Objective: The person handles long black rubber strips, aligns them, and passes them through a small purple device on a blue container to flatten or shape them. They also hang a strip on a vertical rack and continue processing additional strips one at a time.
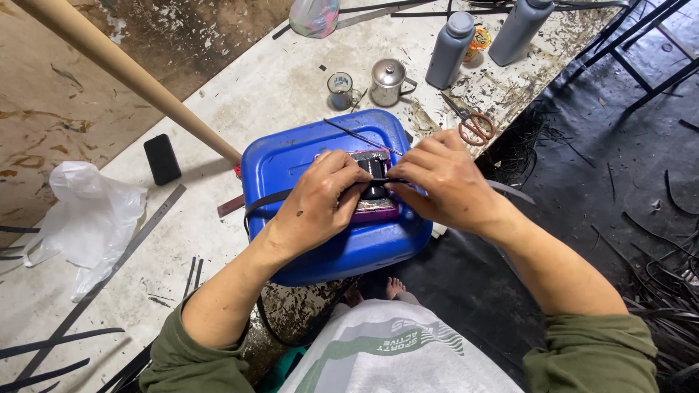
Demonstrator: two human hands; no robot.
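A blue plastic canister [291, 156] lies on its side in front of me. On top of it sits a small purple block [375, 209] with a black piece on it. My left hand [317, 200] and my right hand [437, 182] both pinch a thin black strip [258, 202] that runs across the block. The strip's left end curves down over the canister; a grey end pokes out past my right wrist.
A wooden pole [124, 69] slants in from the upper left. On the white board lie a black phone [162, 159], a metal ruler [145, 225], a white plastic bag [84, 218], orange-handled scissors [473, 124], two small metal cups, two grey bottles [450, 49] and loose black strips.
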